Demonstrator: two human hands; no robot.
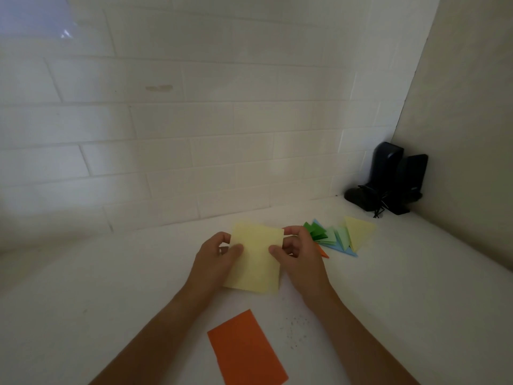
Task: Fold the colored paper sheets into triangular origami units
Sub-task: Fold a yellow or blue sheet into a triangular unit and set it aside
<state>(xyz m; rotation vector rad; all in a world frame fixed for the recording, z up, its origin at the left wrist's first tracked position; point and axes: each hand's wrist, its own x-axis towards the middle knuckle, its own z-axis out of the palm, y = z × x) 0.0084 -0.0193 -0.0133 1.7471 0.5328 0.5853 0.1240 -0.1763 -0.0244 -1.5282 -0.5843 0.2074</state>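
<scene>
Two hands hold one yellow sheet (pixel 255 259) between them, a little above the white table (pixel 111 287). The left hand (pixel 215 258) pinches the sheet's left edge, thumb on the near face and fingers (pixel 223 238) curled behind it. The right hand (pixel 298 252) pinches the right edge the same way, its thumb on the paper and the other fingers curled loosely past the edge. Neither hand is nearer than the other: the sheet sits squarely in the gap between them, and both already touch it.

The sheet's long axis runs away from the person, from the near edge by the wrists to the far edge just beyond the fingertips. The pinches sit on the far half of the two long edges, so the near half hangs free below them. The paper looks slightly bowed, and whether it is a single layer or already doubled I cannot tell. My guess is that the coming fold brings the two long edges, or the two short ends, together, and that turns on keeping those edges parallel.

Outward from the hands, an orange sheet (pixel 247 350) lies flat near the person, between the forearms. Beyond the right hand lies a row of folded triangles (pixel 338 236), green, blue and yellow. Two dark speakers (pixel 388 179) stand in the far right corner against the tiled wall (pixel 166 120).
</scene>
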